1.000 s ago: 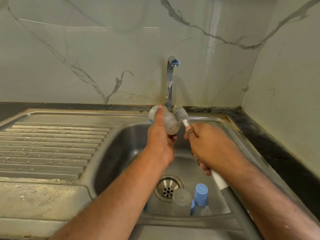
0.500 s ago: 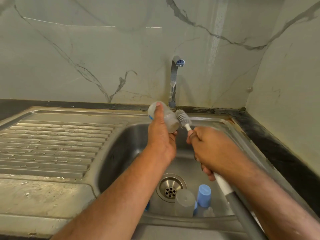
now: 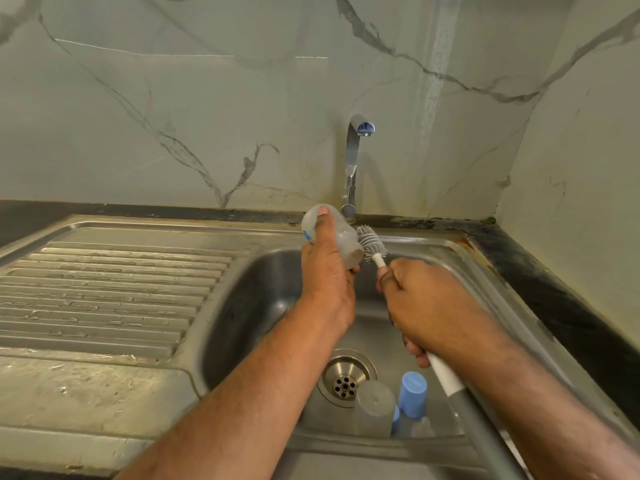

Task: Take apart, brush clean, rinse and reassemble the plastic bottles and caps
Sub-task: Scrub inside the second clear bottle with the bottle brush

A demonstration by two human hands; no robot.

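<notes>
Left hand point(image 3: 327, 278) grips the clear bottle point(image 3: 341, 242) at frame center, mouth tilted right. Right hand point(image 3: 433, 306) grips the brush point(image 3: 372, 244), bristles beside the mouth. Blue cap point(image 3: 412, 393) lies in the sink point(image 3: 263, 289), lower center.

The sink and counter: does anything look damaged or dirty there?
Yes. The sink rim at the back right corner has a rust-coloured stain, and the black counter edge beside it looks grimy. Nothing is spilled.

A clear uncapped bottle point(image 3: 341, 242) lies tilted over the basin, brush head point(image 3: 371, 244) beside its mouth.
</notes>
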